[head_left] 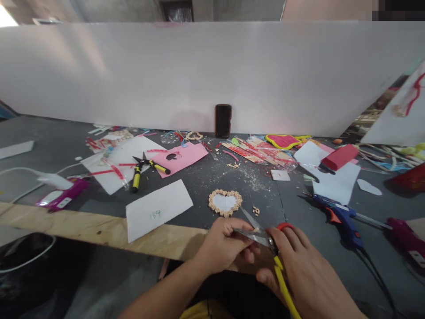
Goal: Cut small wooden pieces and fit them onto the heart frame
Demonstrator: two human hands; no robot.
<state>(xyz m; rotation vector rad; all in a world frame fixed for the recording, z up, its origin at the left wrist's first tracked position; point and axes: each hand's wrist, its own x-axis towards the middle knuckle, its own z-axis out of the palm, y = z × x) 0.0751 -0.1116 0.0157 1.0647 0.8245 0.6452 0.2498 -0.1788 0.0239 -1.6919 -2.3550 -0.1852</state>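
My right hand [299,261] is wrapped round a pair of scissors [259,237] with red and yellow handles. The blades are spread apart and point left, towards my left hand [222,246]. That hand's fingers are pinched together beside the lower blade. Whatever sits between them is too small or hidden to make out. Just beyond my hands lies a white heart-shaped piece [225,203] edged with small beige bits. To its right rests a small pile of the same beige bits [255,211].
A glue gun [341,217] lies at right and pliers [142,168] at left. Closer in is a white card [159,212] marked 154. Behind them are pink paper [186,155], a phone [223,120] propped against a white board [186,71], and patterned sticks [259,150].
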